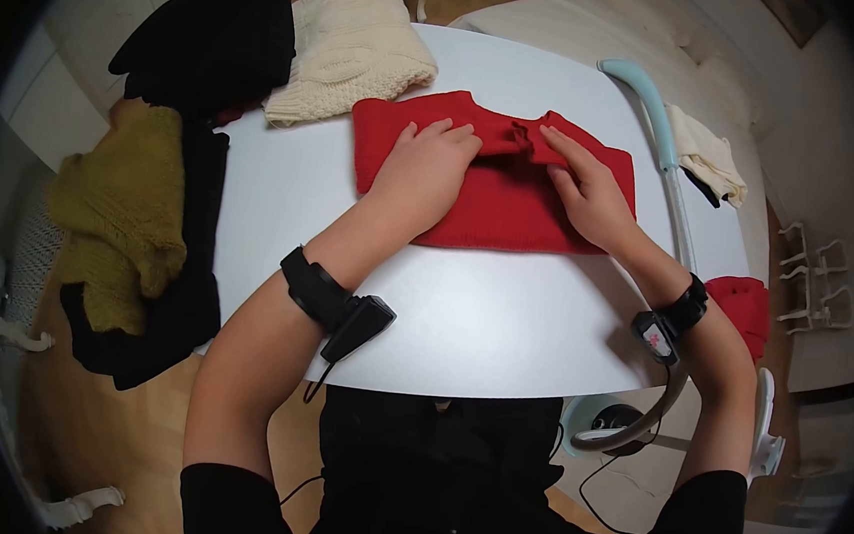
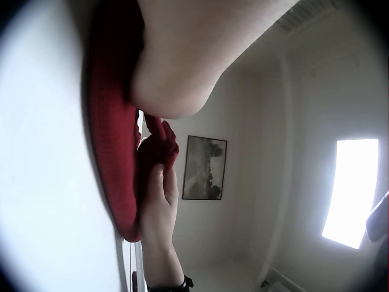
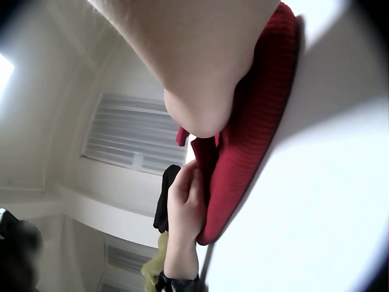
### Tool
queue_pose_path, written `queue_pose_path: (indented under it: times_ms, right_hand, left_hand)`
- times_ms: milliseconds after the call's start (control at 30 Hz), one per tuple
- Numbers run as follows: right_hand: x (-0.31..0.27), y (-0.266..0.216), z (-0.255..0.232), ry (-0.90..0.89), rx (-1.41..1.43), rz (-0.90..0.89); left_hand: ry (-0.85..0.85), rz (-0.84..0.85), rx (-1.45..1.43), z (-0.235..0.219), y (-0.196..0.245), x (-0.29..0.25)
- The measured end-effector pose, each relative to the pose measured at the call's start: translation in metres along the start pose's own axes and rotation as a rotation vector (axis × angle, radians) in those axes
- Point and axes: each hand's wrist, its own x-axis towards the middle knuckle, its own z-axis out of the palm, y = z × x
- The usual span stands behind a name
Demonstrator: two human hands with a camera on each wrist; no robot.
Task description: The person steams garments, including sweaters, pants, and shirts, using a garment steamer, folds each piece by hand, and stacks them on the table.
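A red knit sweater (image 1: 511,213) lies folded into a wide shape on the white table (image 1: 483,322). My left hand (image 1: 424,176) is on its left part, with the fingers bent at the upper layer. Over the right part, my right hand (image 1: 593,195) pinches the bunched edge between thumb and fingers; the left wrist view shows this red fabric (image 2: 159,149) raised in that hand. Between the hands the upper layer lifts, leaving a dark fold beneath. In the right wrist view, a red flap (image 3: 205,155) stands up beside the left hand's thumb.
A cream cable-knit sweater (image 1: 354,50) and black clothing (image 1: 214,39) lie at the back left. An olive knit (image 1: 131,204) hangs over the left edge. On the right are a pale blue curved handle (image 1: 650,104) with a metal tube, cream clothing (image 1: 707,154) and red cloth (image 1: 740,307).
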Motion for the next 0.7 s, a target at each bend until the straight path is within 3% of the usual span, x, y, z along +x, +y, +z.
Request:
queue_pose_path:
  times_ms: [33,167,233,467,533,567,633,700]
  right_hand:
    - [0.0,0.003,0.001,0.085,0.195,0.051]
    - [-0.002,0.008,0.003,0.145,0.196,0.01]
    - [-0.005,0.001,0.007,-0.008,-0.329,-0.074]
    - [-0.005,-0.007,0.007,-0.102,-0.4,-0.034]
    - [-0.006,-0.005,0.007,-0.111,-0.389,-0.021]
    - [-0.006,-0.007,0.008,-0.11,-0.387,-0.022]
    - [-0.006,-0.012,0.005,-0.152,-0.444,-0.04]
    - [-0.006,-0.02,0.002,-0.16,-0.427,-0.041]
  left_hand:
    - [0.087,-0.017,-0.115,-0.003,-0.002,0.001]
    - [0.018,-0.033,-0.158,-0.027,-0.001,0.003]
    - [-0.095,0.108,0.012,-0.025,-0.003,0.002]
    - [-0.225,0.001,0.077,-0.043,0.009,0.007]
    - [-0.422,-0.084,0.14,-0.06,0.016,0.01]
    - [-0.423,-0.085,0.142,-0.057,0.015,0.007]
    - [-0.2,0.041,0.08,-0.046,0.012,-0.002]
    - [-0.149,0.067,0.126,-0.029,0.011,-0.01]
